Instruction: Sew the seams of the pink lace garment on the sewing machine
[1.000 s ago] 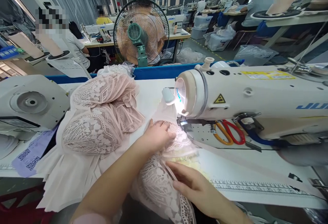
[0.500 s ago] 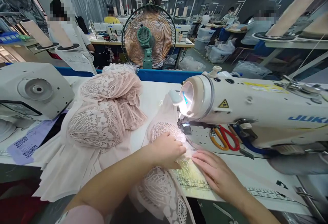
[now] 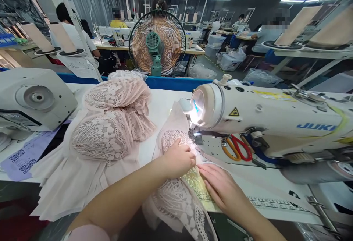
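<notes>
A pink lace piece (image 3: pixel 176 200) lies under the needle area of a white sewing machine (image 3: pixel 264 114) and hangs off the table's front edge. My left hand (image 3: pixel 178 160) rests on the lace just left of the presser foot (image 3: pixel 194 138), fingers curled and pressing the fabric down. My right hand (image 3: pixel 220 187) lies flat with fingers stretched out on the lace edge, over a yellow-lit patch of table in front of the foot. The fingertips of both hands nearly touch.
A heap of pink lace pieces (image 3: pixel 113 123) sits at the left on white fabric. Red and orange scissors (image 3: pixel 237 149) lie behind the machine arm. A second machine (image 3: pixel 33 99) stands far left, a fan (image 3: pixel 157 42) behind, and other workers sit further back.
My right hand has moved up from the table's front edge to beside the presser foot. My left hand has shifted slightly toward the needle, its fingers more curled. The view has tilted up a little.
</notes>
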`<action>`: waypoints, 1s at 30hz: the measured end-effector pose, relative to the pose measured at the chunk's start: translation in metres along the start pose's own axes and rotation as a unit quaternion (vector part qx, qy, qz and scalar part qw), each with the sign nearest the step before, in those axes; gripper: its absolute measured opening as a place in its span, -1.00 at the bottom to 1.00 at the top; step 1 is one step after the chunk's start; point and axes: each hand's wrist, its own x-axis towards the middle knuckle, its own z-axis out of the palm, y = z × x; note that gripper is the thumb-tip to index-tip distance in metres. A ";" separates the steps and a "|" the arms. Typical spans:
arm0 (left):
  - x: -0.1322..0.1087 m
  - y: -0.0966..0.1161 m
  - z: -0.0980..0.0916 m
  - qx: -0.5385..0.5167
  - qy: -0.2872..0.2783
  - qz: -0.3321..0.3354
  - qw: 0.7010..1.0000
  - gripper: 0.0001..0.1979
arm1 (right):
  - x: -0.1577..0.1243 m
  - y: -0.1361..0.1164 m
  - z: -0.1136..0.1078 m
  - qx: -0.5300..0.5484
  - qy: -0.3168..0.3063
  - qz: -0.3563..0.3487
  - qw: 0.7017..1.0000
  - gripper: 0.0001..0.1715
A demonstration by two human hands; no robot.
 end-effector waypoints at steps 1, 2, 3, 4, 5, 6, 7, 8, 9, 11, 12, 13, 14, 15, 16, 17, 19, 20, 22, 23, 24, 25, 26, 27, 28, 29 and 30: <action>0.000 -0.001 0.001 -0.004 0.004 -0.003 1.000 -0.79 | 0.003 -0.001 -0.001 -0.010 0.006 -0.007 1.000 -0.61; 0.000 -0.002 0.001 -0.006 0.008 -0.003 1.000 -0.77 | 0.006 -0.002 -0.002 -0.020 0.016 -0.011 1.000 -0.62; 0.001 -0.003 0.001 -0.007 0.011 -0.002 1.000 -0.74 | 0.010 -0.003 -0.003 -0.029 0.028 -0.011 0.999 -0.62; 0.001 -0.004 0.002 -0.006 0.011 0.000 1.000 -0.73 | 0.013 -0.004 -0.004 -0.036 0.038 -0.009 0.999 -0.63; 0.002 -0.005 0.002 -0.005 0.011 0.003 1.000 -0.72 | 0.016 -0.005 -0.004 -0.042 0.047 -0.005 0.998 -0.62; 0.003 -0.006 0.003 -0.003 0.012 0.004 1.000 -0.72 | 0.019 -0.005 -0.004 -0.047 0.050 -0.001 0.998 -0.62; 0.003 -0.007 0.004 -0.002 0.014 0.003 1.000 -0.73 | 0.022 -0.006 -0.004 -0.054 0.052 0.001 0.997 -0.61; 0.004 -0.009 0.005 -0.001 0.019 0.000 1.000 -0.74 | 0.025 -0.007 -0.004 -0.062 0.053 0.003 0.997 -0.60; 0.005 -0.011 0.006 -0.001 0.025 -0.004 1.000 -0.75 | 0.028 -0.007 -0.003 -0.070 0.054 0.002 0.996 -0.59; 0.007 -0.015 0.008 -0.001 0.033 -0.010 0.999 -0.76 | 0.035 -0.008 -0.002 -0.087 0.061 0.003 0.994 -0.58; 0.009 -0.018 0.009 -0.001 0.034 -0.011 0.999 -0.77 | 0.038 -0.009 -0.001 -0.096 0.067 0.001 0.993 -0.58; 0.010 -0.021 0.009 -0.002 0.034 -0.012 0.999 -0.77 | 0.041 -0.009 0.000 -0.104 0.072 0.000 0.992 -0.57; 0.011 -0.024 0.009 -0.003 0.034 -0.011 0.999 -0.76 | 0.043 -0.010 0.002 -0.112 0.077 0.000 0.991 -0.57; 0.012 -0.027 0.008 -0.004 0.036 -0.011 0.999 -0.76 | 0.046 -0.010 0.003 -0.120 0.082 0.003 0.989 -0.57; 0.014 -0.029 0.008 -0.005 0.037 -0.011 0.999 -0.76 | 0.048 -0.010 0.005 -0.127 0.086 0.008 0.988 -0.57; 0.015 -0.032 0.007 -0.006 0.037 -0.011 0.999 -0.76 | 0.050 -0.010 0.008 -0.133 0.090 0.014 0.987 -0.58; 0.017 -0.037 0.008 -0.007 0.039 -0.011 0.999 -0.75 | 0.054 -0.010 0.013 -0.145 0.097 0.028 0.984 -0.58; 0.018 -0.039 0.008 -0.009 0.040 -0.011 0.999 -0.74 | 0.057 -0.010 0.015 -0.153 0.101 0.032 0.983 -0.58; 0.019 -0.044 0.011 -0.013 0.048 -0.012 0.999 -0.72 | 0.061 -0.011 0.020 -0.174 0.110 0.041 0.978 -0.58; 0.020 -0.047 0.013 -0.015 0.053 -0.013 0.998 -0.72 | 0.063 -0.011 0.023 -0.184 0.114 0.047 0.975 -0.58; 0.020 -0.049 0.014 -0.017 0.058 -0.014 0.998 -0.72 | 0.065 -0.012 0.025 -0.194 0.118 0.052 0.973 -0.57; 0.021 -0.052 0.016 -0.018 0.061 -0.016 0.998 -0.73 | 0.067 -0.013 0.027 -0.203 0.121 0.057 0.970 -0.57; 0.021 -0.054 0.017 -0.019 0.062 -0.017 0.998 -0.73 | 0.067 -0.014 0.029 -0.211 0.123 0.059 0.968 -0.57; 0.021 -0.056 0.018 -0.018 0.061 -0.016 0.998 -0.73 | 0.068 -0.015 0.031 -0.217 0.126 0.060 0.966 -0.57; 0.022 -0.058 0.018 -0.016 0.059 -0.015 0.998 -0.72 | 0.067 -0.015 0.032 -0.220 0.130 0.058 0.965 -0.56; 0.022 -0.060 0.018 -0.013 0.059 -0.011 0.998 -0.71 | 0.066 -0.015 0.033 -0.221 0.133 0.056 0.964 -0.55; 0.022 -0.062 0.018 -0.010 0.059 -0.006 0.998 -0.70 | 0.064 -0.015 0.033 -0.218 0.139 0.054 0.964 -0.55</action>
